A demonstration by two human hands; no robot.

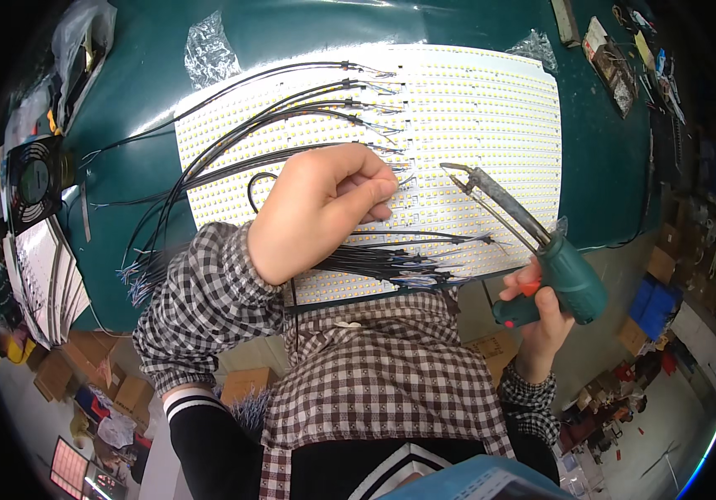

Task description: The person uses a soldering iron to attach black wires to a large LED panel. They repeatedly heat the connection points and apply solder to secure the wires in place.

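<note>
A large white LED panel, covered in rows of small yellow chips, lies in front of me. My left hand is over its middle, thumb and fingers pinched together on a thin black cable whose looped part shows beside the wrist. The pinched spot itself is hidden by the fingers. My right hand grips a green soldering gun by its handle, off the panel's right front corner. Its metal tip points left above the panel, a little apart from my left fingers. Several black cables reach the panel's centre line, their thin wires fanned out.
A bundle of loose black cables lies across the panel's near edge. On the green table stand a small black fan and a stack of white panels at left. Crumpled clear plastic lies behind; tools lie far right.
</note>
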